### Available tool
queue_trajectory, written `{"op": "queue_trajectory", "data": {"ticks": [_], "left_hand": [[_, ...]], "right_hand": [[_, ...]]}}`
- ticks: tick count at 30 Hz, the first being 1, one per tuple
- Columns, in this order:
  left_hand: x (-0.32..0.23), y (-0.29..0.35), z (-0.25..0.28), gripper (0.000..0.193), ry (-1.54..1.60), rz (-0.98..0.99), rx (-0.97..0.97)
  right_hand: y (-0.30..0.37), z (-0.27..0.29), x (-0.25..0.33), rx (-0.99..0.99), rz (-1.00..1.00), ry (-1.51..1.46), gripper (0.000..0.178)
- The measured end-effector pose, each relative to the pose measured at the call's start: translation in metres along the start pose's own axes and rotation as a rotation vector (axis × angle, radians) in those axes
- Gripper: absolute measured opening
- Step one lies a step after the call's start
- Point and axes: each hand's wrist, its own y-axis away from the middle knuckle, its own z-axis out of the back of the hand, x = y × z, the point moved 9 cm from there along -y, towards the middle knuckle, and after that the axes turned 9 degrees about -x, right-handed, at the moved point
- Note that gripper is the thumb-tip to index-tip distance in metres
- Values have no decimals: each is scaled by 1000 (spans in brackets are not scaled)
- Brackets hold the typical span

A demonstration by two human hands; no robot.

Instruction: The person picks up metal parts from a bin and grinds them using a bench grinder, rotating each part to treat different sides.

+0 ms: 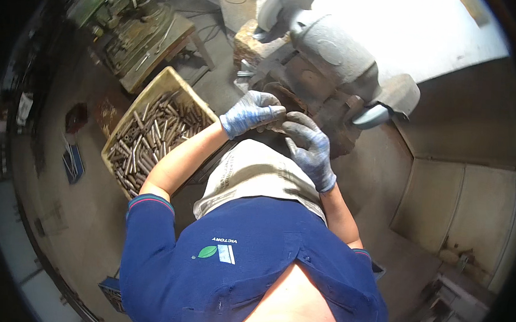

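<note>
Both my hands wear blue-and-grey work gloves with darkened fingertips and meet in front of a grey bench grinder [338, 49]. My left hand [252, 112] is closed, thumb pressed toward the fingers; whatever is in the pinch is too small and dark to name. Close beside its fingertips, my right hand [311, 147] has bent fingers, with the thumb standing apart from them and nothing visible between. Left of my left forearm, a yellowish plastic crate [168, 76] holds many short metal pins [149, 136]. A pale cloth apron [257, 172] covers my lap below the hands.
At the upper left stands a greenish machine [117, 17] on a worn workbench [159, 47] with tools on it. A blue tray [73, 163] lies on the floor farther left. Pale panels [457, 210] stand to the right. A grey lamp-shaped cover [399, 98] juts from the grinder.
</note>
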Motion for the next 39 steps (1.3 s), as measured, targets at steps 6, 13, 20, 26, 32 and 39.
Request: {"op": "queue_trajectory", "data": {"ticks": [6, 13, 20, 26, 32, 39], "left_hand": [[8, -24, -52, 25, -113, 37, 103], [-16, -45, -58, 29, -151, -159, 33], [0, -31, -84, 14, 99, -149, 71], [14, -51, -109, 11, 154, -79, 35], [41, -92, -124, 11, 41, -207, 28], [72, -122, -159, 9, 123, -37, 104]], "right_hand": [[29, 19, -47, -173, -270, -259, 19], [46, 72, -39, -390, -118, -140, 14], [71, 115, -44, -608, -61, 23, 26], [83, 126, -61, -708, -125, 7, 17], [93, 136, -84, -738, -188, 43, 19], [118, 153, -133, -833, -275, 128, 21]]}}
